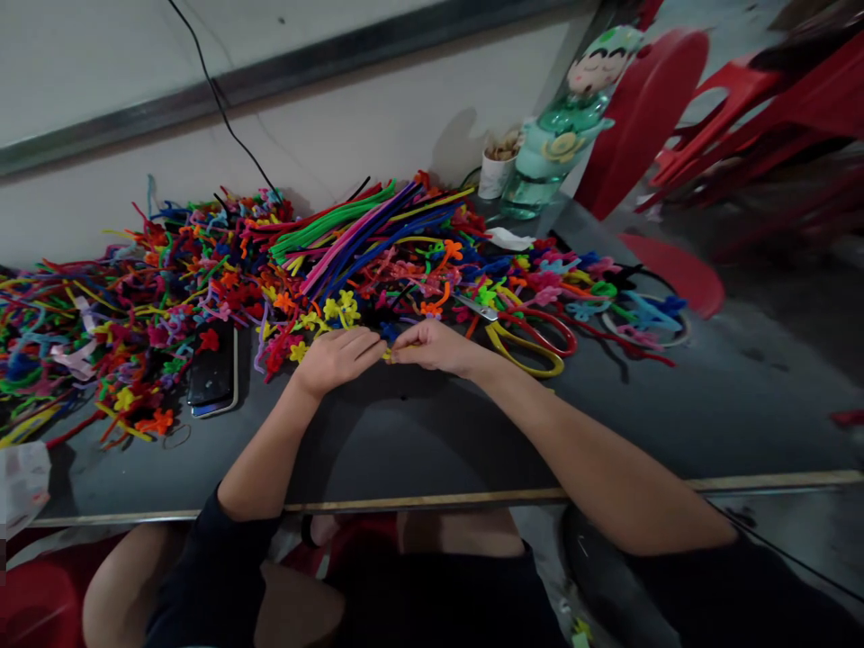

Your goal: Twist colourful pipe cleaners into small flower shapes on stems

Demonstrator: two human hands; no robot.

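My left hand (343, 358) and my right hand (432, 346) meet at the middle of the dark table, with fingertips almost touching. Between them shows a short bit of yellow pipe cleaner (388, 355), pinched from both sides. Most of it is hidden by my fingers. Just beyond my left hand lie yellow pipe-cleaner flowers (342, 308). To the right of my right hand rest scissors (530, 346) with one red and one yellow handle, blades pointing toward the pile.
A heap of coloured pipe-cleaner flowers (222, 288) runs along the wall, topped by a bundle of straight pipe cleaners (357, 225). A phone (214, 373) lies left. A green figure-shaped bottle (550, 153) and a white cup (496, 171) stand at the back. Red chairs (742, 117) are right.
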